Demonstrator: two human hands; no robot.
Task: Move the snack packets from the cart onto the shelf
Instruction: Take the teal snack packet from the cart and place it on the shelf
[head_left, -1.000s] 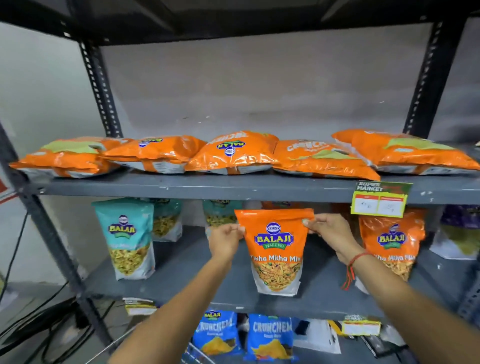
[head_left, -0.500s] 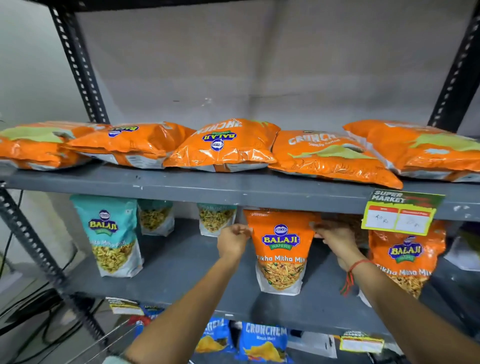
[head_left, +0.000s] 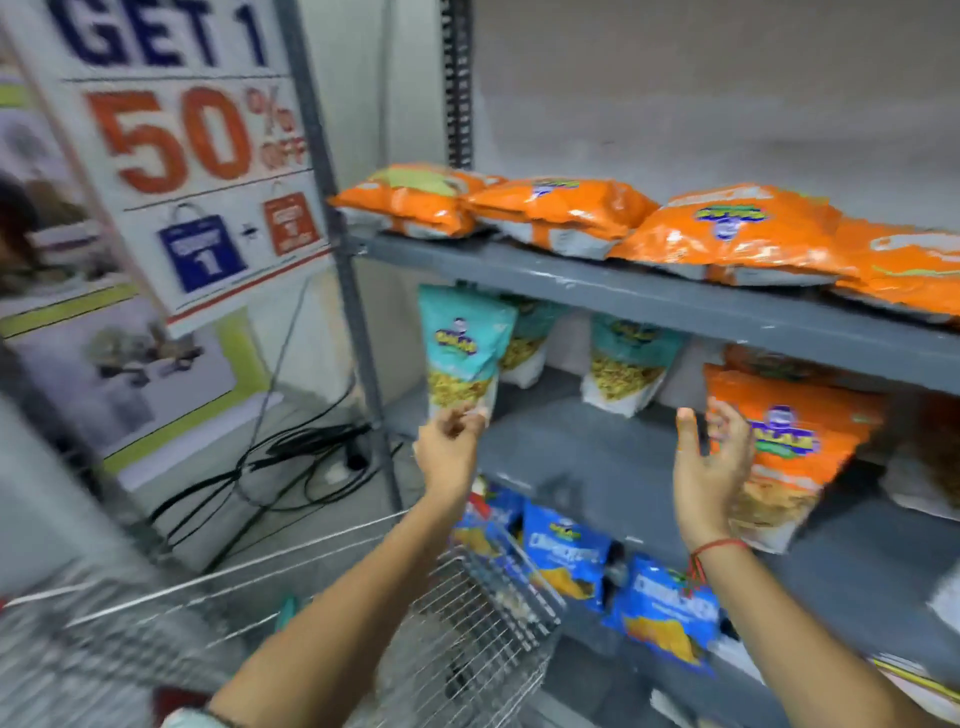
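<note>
I see the orange snack packet (head_left: 789, 457) standing upright on the grey shelf (head_left: 597, 457), middle tier, right of centre. My right hand (head_left: 709, 467) is just in front of its left edge, fingers spread, holding nothing. My left hand (head_left: 449, 447) is empty, fingers loosely curled, before a teal packet (head_left: 462, 358). The wire cart (head_left: 467, 597) sits below both arms. Frame blurred

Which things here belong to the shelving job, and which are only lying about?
Job: orange packet on the middle shelf, wire cart, left hand and right hand, both open and empty.

Lying about: sale poster, floor cables.
</note>
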